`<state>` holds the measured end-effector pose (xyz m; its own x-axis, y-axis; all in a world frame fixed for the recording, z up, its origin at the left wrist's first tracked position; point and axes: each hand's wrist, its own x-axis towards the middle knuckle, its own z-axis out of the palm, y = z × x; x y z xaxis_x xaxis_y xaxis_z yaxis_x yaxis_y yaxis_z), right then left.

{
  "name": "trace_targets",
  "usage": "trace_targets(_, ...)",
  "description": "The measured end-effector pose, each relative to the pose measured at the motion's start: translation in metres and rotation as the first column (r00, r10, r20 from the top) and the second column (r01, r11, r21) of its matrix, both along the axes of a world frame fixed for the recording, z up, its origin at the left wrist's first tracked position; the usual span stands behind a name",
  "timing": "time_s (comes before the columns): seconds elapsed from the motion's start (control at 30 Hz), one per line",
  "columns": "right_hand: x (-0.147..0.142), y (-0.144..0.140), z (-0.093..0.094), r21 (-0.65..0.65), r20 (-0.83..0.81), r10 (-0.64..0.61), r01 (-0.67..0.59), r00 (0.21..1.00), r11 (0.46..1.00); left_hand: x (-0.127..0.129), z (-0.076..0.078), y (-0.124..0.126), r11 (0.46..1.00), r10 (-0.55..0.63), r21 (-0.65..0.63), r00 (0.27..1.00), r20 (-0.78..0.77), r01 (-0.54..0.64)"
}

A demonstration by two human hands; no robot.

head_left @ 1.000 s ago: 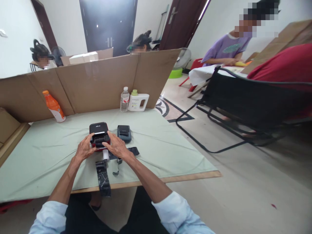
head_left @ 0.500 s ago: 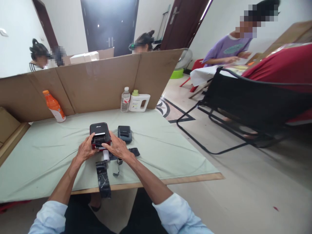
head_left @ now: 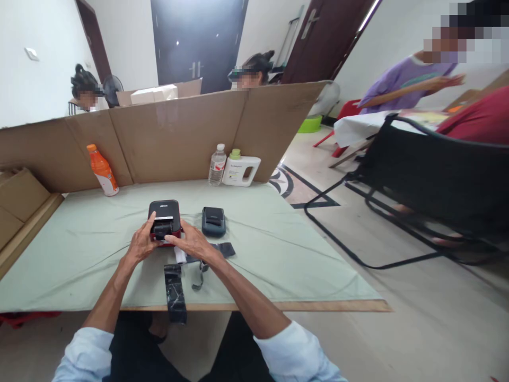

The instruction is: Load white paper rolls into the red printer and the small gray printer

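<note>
A black label printer (head_left: 164, 208) with red sides is held between my two hands over the green cloth. My left hand (head_left: 142, 241) grips its left side, with a finger up along the top edge. My right hand (head_left: 193, 240) closes on its right side, the thumb at the dark front part. Just below the printer lies a white paper roll (head_left: 180, 255), partly hidden by my right hand. A smaller dark blue printer-like device (head_left: 213, 222) rests to the right. A dark strip of film (head_left: 175, 293) hangs over the table's front edge.
A cardboard wall (head_left: 178, 132) runs along the table's back. Before it stand an orange bottle (head_left: 103, 171), a clear water bottle (head_left: 217, 165) and a white jug (head_left: 241, 171). A black folding chair (head_left: 437, 191) is at right; several people sit beyond.
The camera view has swung slightly left, so the scene sits further right. Both hands keep hold of the printer. The person in purple has moved an arm.
</note>
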<state>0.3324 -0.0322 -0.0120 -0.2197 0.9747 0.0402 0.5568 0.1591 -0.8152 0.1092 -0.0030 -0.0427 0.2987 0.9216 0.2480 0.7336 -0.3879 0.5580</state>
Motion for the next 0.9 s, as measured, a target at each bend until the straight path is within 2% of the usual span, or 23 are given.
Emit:
trace_targets(0.13,-0.037,0.005,0.011,-0.004,-0.064,0.100,-0.101,0.993,0.995,-0.045,0.014,-0.010,0.994,0.101,0.044,0.995,-0.021,-0.100)
trace_targets(0.27,-0.079,0.015,0.013,-0.001,-0.132,0.199,-0.201,0.971,0.980,-0.090,0.023,-0.021,0.976,0.215,0.052,0.974,-0.070,-0.211)
trace_targets(0.4,-0.110,0.022,0.010,-0.036,-0.133,0.227,-0.234,0.965,0.972,-0.121,0.018,-0.025,0.961,0.276,0.058,0.958,-0.082,-0.272)
trace_targets(0.53,-0.119,0.019,0.008,-0.025,-0.121,0.266,-0.271,0.956,0.962,-0.131,0.010,-0.026,0.956,0.292,0.047,0.952,-0.093,-0.288)
trace_targets(0.6,-0.112,0.015,0.007,0.030,-0.102,0.306,-0.305,0.946,0.952,-0.128,0.010,-0.029,0.953,0.304,0.057,0.945,-0.124,-0.299)
trace_targets(0.67,-0.094,0.011,0.005,0.123,-0.059,0.319,-0.311,0.946,0.943,-0.118,0.014,-0.036,0.940,0.338,0.121,0.925,-0.175,-0.320)
trace_targets(0.73,-0.066,0.007,0.000,0.220,0.007,0.247,-0.243,0.969,0.945,-0.101,0.020,-0.047,0.903,0.409,0.237,0.886,-0.219,-0.359)
trace_targets(0.8,-0.031,0.003,-0.007,0.278,0.089,0.106,-0.126,0.990,0.952,-0.079,0.023,-0.057,0.858,0.465,0.355,0.857,-0.222,-0.373)
trace_targets(0.83,-0.012,0.001,-0.012,0.282,0.135,0.046,-0.083,0.990,0.956,-0.066,0.021,-0.062,0.854,0.443,0.396,0.871,-0.211,-0.338)
trace_targets(0.9,0.023,-0.006,-0.023,0.247,0.218,-0.018,-0.037,0.976,0.968,-0.042,0.010,-0.069,0.895,0.290,0.406,0.935,-0.206,-0.188)
